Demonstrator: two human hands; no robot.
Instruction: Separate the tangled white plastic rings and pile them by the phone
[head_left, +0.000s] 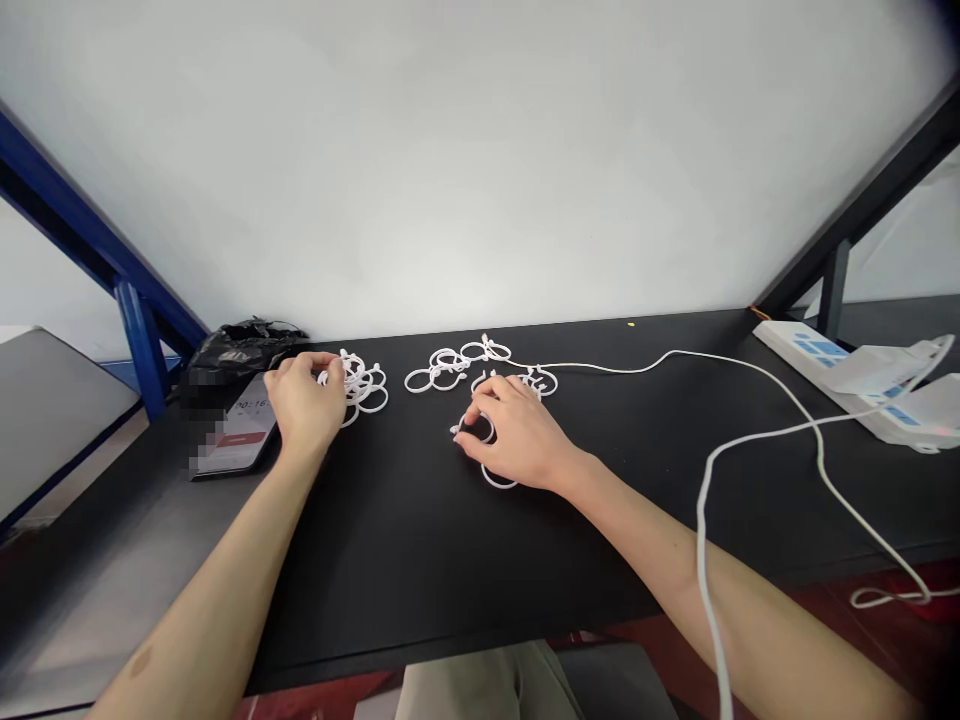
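Several thin white plastic rings with small knobs at their ends lie in loose groups on the black table. At the left, my left hand [307, 395] is closed at the edge of a pile of white rings [373, 395], its fingertips on a ring and partly hidden. My right hand [514, 430] is bent over the middle of the table, thumb and forefinger closing on a white ring [491, 430] whose knob pokes out past the fingertips. More rings lie partly under this hand and just behind it. Farther back is another cluster of rings [442, 368].
A phone [240, 435] showing a timer lies left of my left hand, with a crumpled black plastic bag [244, 345] behind it. A white cable [705, 490] loops across the right side and over my right forearm. A white power strip [817, 365] sits at the far right.
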